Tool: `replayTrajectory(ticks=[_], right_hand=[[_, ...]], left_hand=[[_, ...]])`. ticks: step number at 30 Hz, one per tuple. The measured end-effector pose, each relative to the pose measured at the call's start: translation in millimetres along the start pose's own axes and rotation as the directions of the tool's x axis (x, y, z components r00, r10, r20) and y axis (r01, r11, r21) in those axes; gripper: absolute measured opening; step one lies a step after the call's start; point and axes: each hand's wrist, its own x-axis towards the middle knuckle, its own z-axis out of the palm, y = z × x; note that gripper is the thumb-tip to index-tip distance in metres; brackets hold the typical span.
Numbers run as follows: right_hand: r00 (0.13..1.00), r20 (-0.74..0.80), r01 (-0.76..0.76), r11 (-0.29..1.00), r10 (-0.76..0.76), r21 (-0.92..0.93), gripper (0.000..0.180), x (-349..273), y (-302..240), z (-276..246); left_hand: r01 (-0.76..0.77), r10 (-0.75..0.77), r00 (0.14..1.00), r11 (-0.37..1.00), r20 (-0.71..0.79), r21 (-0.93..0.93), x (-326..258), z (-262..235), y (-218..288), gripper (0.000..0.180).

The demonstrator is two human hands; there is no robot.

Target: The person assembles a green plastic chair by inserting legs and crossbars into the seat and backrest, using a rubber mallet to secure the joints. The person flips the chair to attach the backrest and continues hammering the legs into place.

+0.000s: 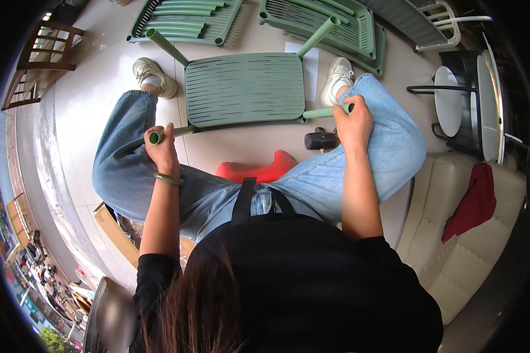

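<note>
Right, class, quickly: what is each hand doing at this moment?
Left hand: closed around a green chair leg.
Right hand: closed around the other near leg.

A flat brown cardboard box (pixel 115 230) lies on the floor at the lower left, just beside the person's left leg, its long edge running diagonally and part of it hidden under the leg and arm. A white rectangular sheet of paper (pixel 310 65) lies on the floor at the top centre, partly covered by the green slatted chair seat. No screens or signs can be made out; the far lower-left corner is too small and blurred to tell.
</note>
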Motion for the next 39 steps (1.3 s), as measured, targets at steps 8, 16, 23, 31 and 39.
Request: replayTrajectory(ticks=[8,16,23,31,39], right_hand=[[0.997,0.034,-0.062,0.997,0.064,-0.036,0.029,0,16,14],[0.994,0.07,-0.08,0.997,0.078,0.02,0.027,-3,35,10],[0.904,0.426,0.15,0.96,-0.037,-0.235,0.017,-16,24,-10],[0.773,0.635,0.406,0.758,0.013,-0.51,0.014,27,-14,-1],[0.823,0.532,0.466,0.77,-0.197,-0.435,0.009,19,12,21]], left_hand=[[-0.472,0.454,0.882,0.834,0.131,0.287,-3,-5,84,0.021],[-0.57,0.001,0.785,0.394,0.62,0.721,23,-5,98,0.035],[-0.573,-0.039,0.763,0.423,0.645,0.702,26,-3,90,0.031],[-0.6,-0.306,0.633,0.387,0.711,0.7,43,3,105,0.039],[-0.652,-0.236,0.632,0.354,0.738,0.671,41,6,101,0.021]])
